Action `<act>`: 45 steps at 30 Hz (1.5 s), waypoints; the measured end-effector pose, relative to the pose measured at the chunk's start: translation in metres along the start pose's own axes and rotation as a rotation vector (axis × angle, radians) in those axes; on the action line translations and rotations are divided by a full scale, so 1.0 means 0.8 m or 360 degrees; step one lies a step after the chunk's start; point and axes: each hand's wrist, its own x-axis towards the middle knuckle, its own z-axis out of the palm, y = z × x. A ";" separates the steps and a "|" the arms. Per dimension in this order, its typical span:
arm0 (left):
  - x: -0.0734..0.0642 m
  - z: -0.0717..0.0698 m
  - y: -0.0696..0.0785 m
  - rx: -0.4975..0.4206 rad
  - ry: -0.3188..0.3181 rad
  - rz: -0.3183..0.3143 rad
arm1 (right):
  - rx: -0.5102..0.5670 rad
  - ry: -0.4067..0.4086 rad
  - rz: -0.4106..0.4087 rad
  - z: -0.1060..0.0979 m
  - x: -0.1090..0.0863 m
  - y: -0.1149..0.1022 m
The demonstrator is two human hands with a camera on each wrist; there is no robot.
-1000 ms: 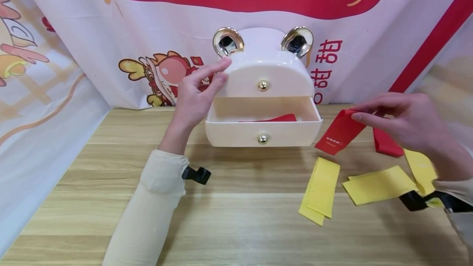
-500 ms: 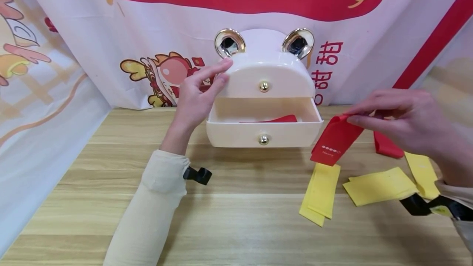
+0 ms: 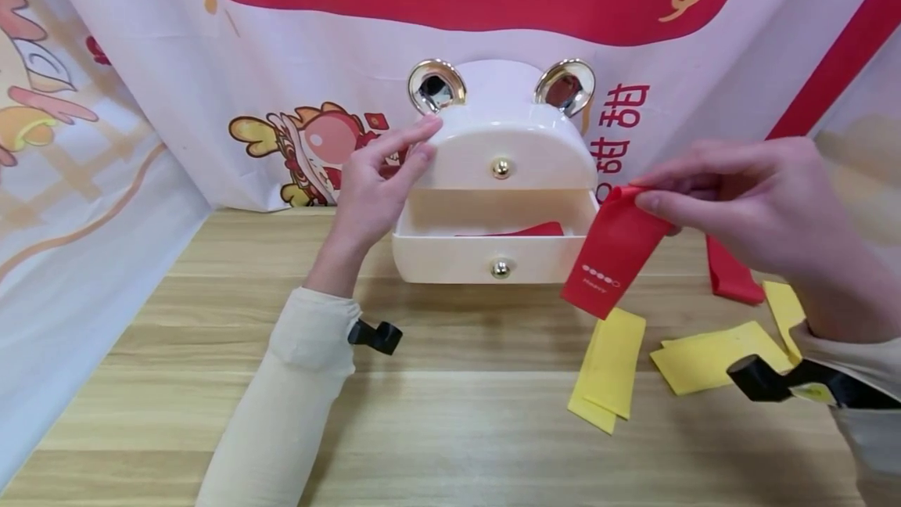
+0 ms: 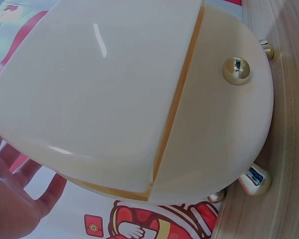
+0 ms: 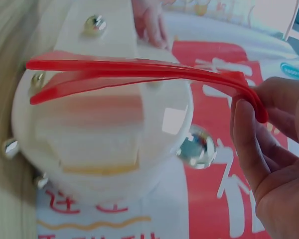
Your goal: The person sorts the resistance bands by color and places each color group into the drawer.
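Observation:
A white two-drawer storage box point(image 3: 507, 131) with gold knobs and two round gold ears stands at the back of the table. Its lower drawer point(image 3: 450, 260) is pulled out, and a red band point(image 3: 535, 230) lies inside. My left hand point(image 3: 376, 186) rests against the box's upper left side, fingers extended, as the left wrist view point(image 4: 20, 194) confirms. Between thumb and fingers, my right hand point(image 3: 746, 202) pinches one end of a folded red resistance band point(image 3: 611, 257) printed with white dots. The band hangs down in front of the drawer's right corner, its lower end over the table.
Yellow bands lie right of centre: one folded band point(image 3: 608, 370) in front of the box, another point(image 3: 721, 358) farther right, and a third point(image 3: 781, 315) partly behind the right wrist. Another red band point(image 3: 732, 276) lies beyond them. A printed cloth point(image 3: 303, 45) backs the wooden table point(image 3: 450, 436).
My right hand has carried the red resistance band leftward, from beside the drawer to overlapping its right corner, and lifted slightly. My left hand stays in place against the box.

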 end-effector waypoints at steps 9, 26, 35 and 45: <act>0.000 0.000 0.000 -0.0005 0.0008 0.0004 | 0.0236 0.0105 0.0236 0.008 0.031 -0.043; -0.001 -0.002 0.001 0.0012 -0.0009 -0.0021 | 0.0403 0.0341 0.0275 0.064 0.104 -0.096; 0.000 -0.001 -0.001 0.0029 -0.0025 -0.0034 | 0.0471 0.0258 0.0287 0.111 0.122 -0.093; -0.001 -0.001 0.000 0.0012 -0.0031 -0.0033 | 0.0239 0.0202 0.0348 0.157 0.115 -0.100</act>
